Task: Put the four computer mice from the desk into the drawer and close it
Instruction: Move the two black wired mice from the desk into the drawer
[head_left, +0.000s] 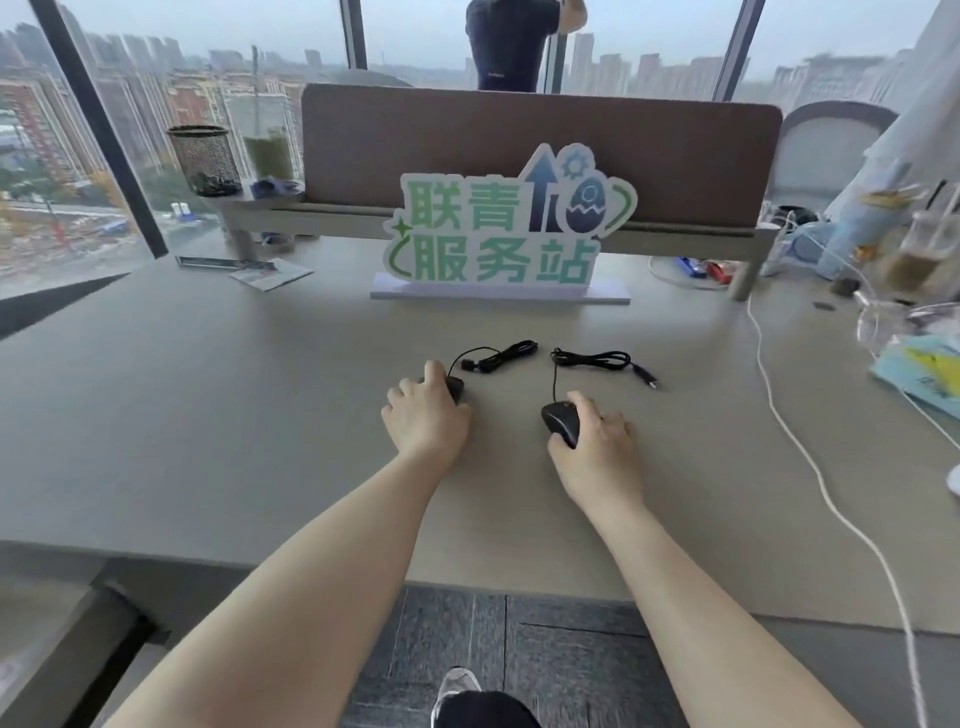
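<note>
Two black wired computer mice sit on a pale grey desk (208, 415), seen from above by a head-worn camera, each under one of the person's bare hands. The left hand (423, 415) lies palm down over the left mouse (456, 387), fingers curled round it so that only its far right edge shows. The right hand (597, 441) grips the right mouse (560, 422) from its right side, thumb tucked at the near end and fingers bent over the top; most of the dark, glossy shell is visible. Both mice rest on the desk surface, near each other but apart, in the middle of the desk.

Each mouse trails a thin black cable toward the back of the desk. The left cable (498, 356) ends in a loose bundle just beyond the left hand. The right cable (597, 359) is bundled beside it, its USB plug (649, 382) lying free to the right.

Behind the cables stands a white and green sign (493, 228) with Chinese characters, in front of a brown divider panel (540, 150). A black mesh pen holder (205, 158) stands on a raised shelf at the back left. A white cord (810, 457) runs down the right side of the desk. Large windows behind show a hazy city skyline. No drawer is visible.
</note>
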